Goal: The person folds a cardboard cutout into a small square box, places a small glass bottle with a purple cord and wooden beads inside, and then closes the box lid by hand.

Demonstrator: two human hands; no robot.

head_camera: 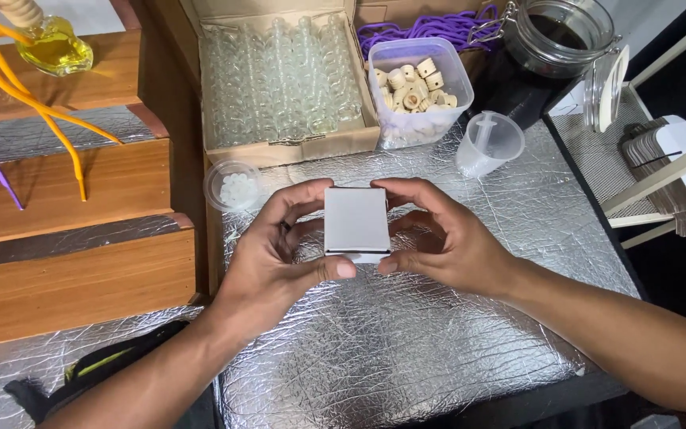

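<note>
A small white cardboard box is held between both hands above the silver foil-covered table. My left hand grips its left side, thumb along the lower edge and fingers curled over the top left corner. My right hand grips the right side the same way. The box's flat white face points up at the camera.
A carton of small glass bottles stands behind, with a tub of wooden caps, purple cords, a dark glass jar, a plastic cup with syringe and a small lid of white beads. Wooden steps rise at left.
</note>
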